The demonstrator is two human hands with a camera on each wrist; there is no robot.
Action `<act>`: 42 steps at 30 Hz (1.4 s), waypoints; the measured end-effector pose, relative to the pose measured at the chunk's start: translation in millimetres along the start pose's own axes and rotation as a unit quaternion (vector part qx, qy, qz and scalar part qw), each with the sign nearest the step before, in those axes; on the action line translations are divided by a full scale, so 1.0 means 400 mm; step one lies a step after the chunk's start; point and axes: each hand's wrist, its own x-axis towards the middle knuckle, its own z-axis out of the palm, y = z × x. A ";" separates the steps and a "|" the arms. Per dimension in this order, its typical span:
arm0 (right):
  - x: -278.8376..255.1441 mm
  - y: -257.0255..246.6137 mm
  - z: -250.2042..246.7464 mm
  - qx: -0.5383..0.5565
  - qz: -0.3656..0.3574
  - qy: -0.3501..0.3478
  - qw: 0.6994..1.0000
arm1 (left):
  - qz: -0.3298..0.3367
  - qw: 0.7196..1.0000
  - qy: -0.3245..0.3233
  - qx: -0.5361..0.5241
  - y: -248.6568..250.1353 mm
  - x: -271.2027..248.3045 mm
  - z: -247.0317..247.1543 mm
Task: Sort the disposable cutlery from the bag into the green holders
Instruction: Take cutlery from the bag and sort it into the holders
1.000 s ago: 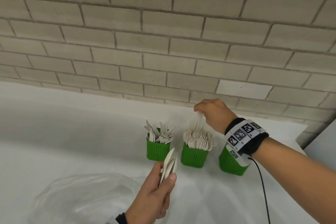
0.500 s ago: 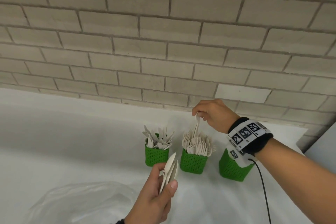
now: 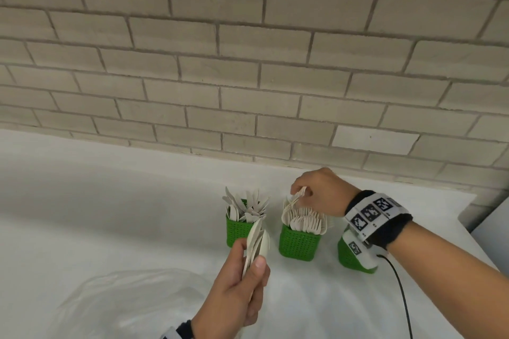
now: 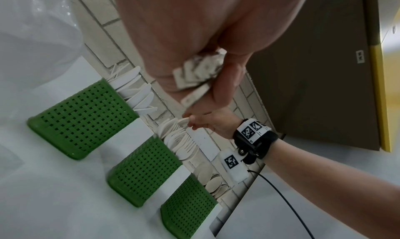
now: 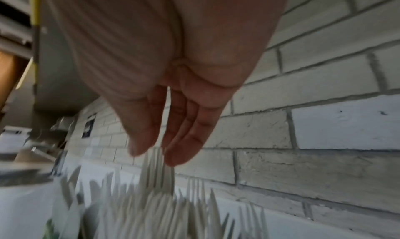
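Lowered since the earlier frames, the right hand (image 3: 321, 192) now has its pinched fork (image 3: 297, 197) down among the forks of the middle holder (image 3: 298, 242), where a second ago it was held clear above them.

Farthest left, below and to the left of the left hand, lies the clear plastic bag (image 3: 124, 303) on the white table (image 3: 96, 215). The left hand (image 3: 237, 294) is raised in front of the holders, thumb and fingers curled round a small bunch of pale cutlery (image 3: 257, 242) that stands upright; from the left wrist view only the handle ends (image 4: 198, 71) show, so which pieces they are cannot be told for sure. Just beyond that hand stands the left holder (image 3: 238, 231), a green perforated basket with knives (image 3: 245, 206) fanned out of its top.

Next to the right is the middle holder, packed with forks (image 3: 305, 219). The right hand hangs directly over it, thumb and fingertips closed on the top of the one fork; the right wrist view is blurred but shows fingertips (image 5: 179, 155) meeting over the tines. Under the right wrist, half hidden by the wristband with its black-and-white markers (image 3: 371, 212), stands the right holder (image 3: 349, 256); the left wrist view shows spoons (image 4: 213, 182) in it. A black cable (image 3: 402, 294) runs from the wrist toward the near edge.
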 end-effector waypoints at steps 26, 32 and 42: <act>-0.306 -0.306 0.125 0.369 0.064 0.117 0.920 | 0.047 0.997 0.031 0.043 -0.005 -0.016 0.032; -0.334 -0.308 0.140 0.423 0.129 0.199 0.875 | 0.033 0.999 -0.020 0.033 0.009 -0.033 0.070; -0.411 -0.263 0.081 0.537 0.095 0.263 0.796 | -0.032 0.999 -0.002 0.019 0.038 -0.054 0.098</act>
